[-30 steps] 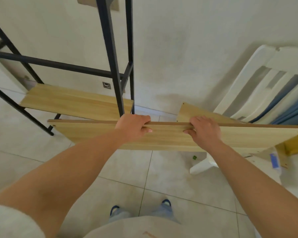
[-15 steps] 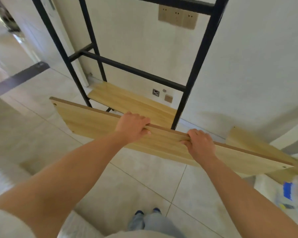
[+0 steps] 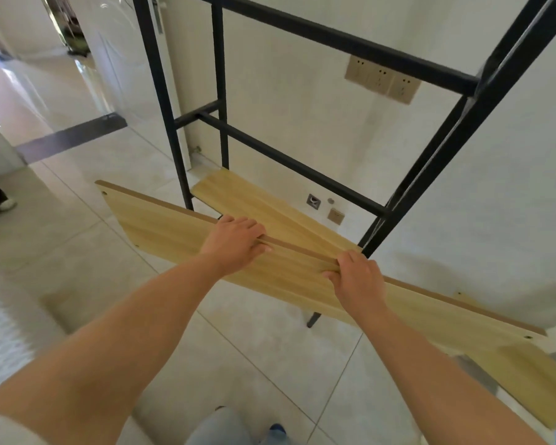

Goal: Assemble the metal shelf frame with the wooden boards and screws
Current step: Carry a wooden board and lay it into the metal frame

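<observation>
I see left hand [image 3: 235, 240] and right hand [image 3: 357, 277] both curled over top edge of board [image 3: 161, 220], gripping it; frame [image 3: 305, 168] just beyond the knuckles.

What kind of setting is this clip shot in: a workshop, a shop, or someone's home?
Most likely a room in a home or flat: glossy tiled floor, a plain white wall with a wall socket plate, and a doorway leading to another room. No workbench or tools in view.
</observation>
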